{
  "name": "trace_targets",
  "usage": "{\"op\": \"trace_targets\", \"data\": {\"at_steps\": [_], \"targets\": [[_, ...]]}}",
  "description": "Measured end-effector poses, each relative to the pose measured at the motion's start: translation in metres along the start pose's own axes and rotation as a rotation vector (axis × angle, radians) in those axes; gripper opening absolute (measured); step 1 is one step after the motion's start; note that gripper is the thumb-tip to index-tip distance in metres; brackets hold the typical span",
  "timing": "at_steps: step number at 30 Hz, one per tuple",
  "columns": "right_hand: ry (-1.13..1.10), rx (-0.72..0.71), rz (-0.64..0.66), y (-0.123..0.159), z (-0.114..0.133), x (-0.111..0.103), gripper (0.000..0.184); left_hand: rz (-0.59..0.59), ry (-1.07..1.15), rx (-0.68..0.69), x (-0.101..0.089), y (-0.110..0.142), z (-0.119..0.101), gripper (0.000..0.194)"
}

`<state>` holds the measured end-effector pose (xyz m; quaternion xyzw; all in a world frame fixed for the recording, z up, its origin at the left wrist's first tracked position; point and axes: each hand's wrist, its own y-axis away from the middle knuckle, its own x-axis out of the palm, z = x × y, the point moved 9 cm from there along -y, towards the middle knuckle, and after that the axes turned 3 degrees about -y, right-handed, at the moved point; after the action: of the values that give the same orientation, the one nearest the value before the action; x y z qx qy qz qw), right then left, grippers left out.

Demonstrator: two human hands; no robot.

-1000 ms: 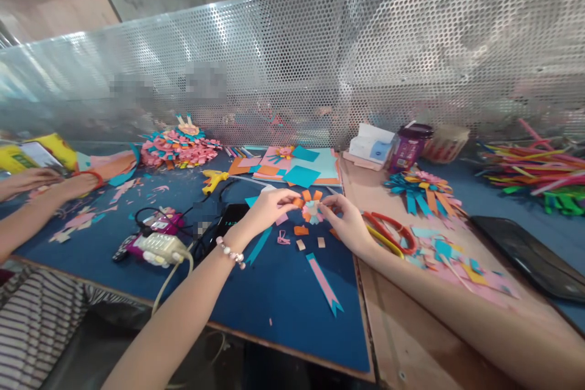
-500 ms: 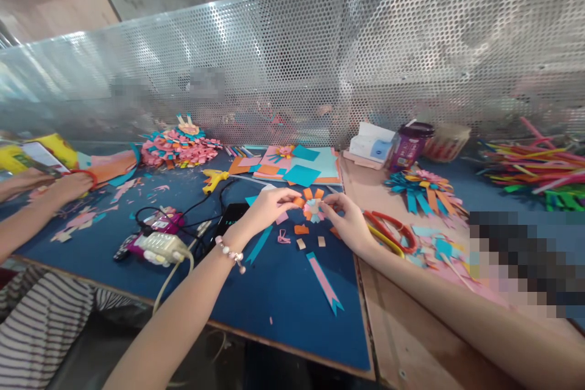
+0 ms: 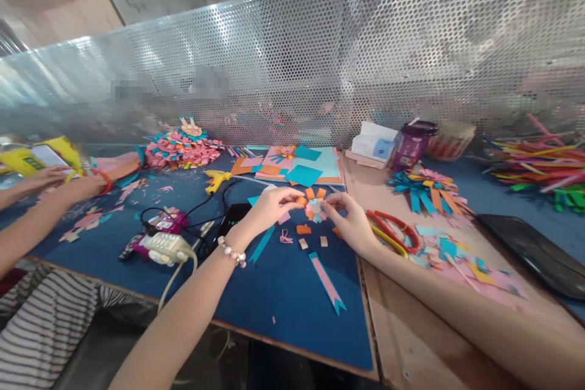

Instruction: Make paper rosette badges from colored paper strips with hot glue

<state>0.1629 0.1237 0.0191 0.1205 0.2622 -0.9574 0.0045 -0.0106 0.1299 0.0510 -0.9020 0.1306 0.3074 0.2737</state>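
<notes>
A small paper flower point(image 3: 313, 206) with orange petals and a pink and teal middle lies on the blue mat point(image 3: 283, 292). My left hand point(image 3: 270, 206) pinches an orange petal on its left side. My right hand point(image 3: 348, 221) pinches the flower's right edge, fingers curled. Loose orange paper bits point(image 3: 303, 230) lie just in front of the flower. A pink and teal ribbon strip point(image 3: 327, 283) lies nearer to me.
Red and yellow scissors point(image 3: 392, 233) rest right of my right hand. A yellow glue gun point(image 3: 216, 179), a power strip point(image 3: 165, 245), stacked coloured paper point(image 3: 305, 168), finished flowers point(image 3: 183, 147) and a dark tray point(image 3: 534, 252) surround them. A person's arms point(image 3: 41, 207) work at left.
The view has shifted slightly. Both my hands stay on the flower with small finger movements. The person's hand at left moved a little right.
</notes>
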Motion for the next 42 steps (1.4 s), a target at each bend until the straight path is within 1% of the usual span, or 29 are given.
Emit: {"op": "trace_targets", "data": {"at_steps": [8,15,21,31,33,38,42], "targets": [[-0.010,-0.013,-0.011,0.000,0.002,-0.001,0.017,0.018,0.084,-0.021,0.001,0.001,-0.001,0.029],[-0.010,-0.017,-0.029,0.001,0.004,-0.003,0.016,-0.005,0.110,-0.012,0.000,0.001,0.000,0.035],[-0.021,-0.010,-0.025,0.002,0.005,-0.003,0.015,-0.041,0.051,-0.017,-0.003,0.000,-0.002,0.031],[-0.016,-0.026,-0.030,0.003,0.003,-0.002,0.017,-0.048,0.135,-0.091,-0.001,0.002,-0.002,0.034],[-0.011,-0.032,-0.031,0.003,0.004,-0.002,0.017,-0.031,0.196,-0.115,0.002,0.002,0.000,0.036],[0.007,-0.043,-0.040,0.003,0.008,-0.003,0.019,0.027,0.449,-0.239,0.011,0.004,0.010,0.045],[0.016,-0.046,-0.042,0.004,0.009,-0.004,0.021,0.064,0.605,-0.311,0.019,0.006,0.013,0.049]]}}
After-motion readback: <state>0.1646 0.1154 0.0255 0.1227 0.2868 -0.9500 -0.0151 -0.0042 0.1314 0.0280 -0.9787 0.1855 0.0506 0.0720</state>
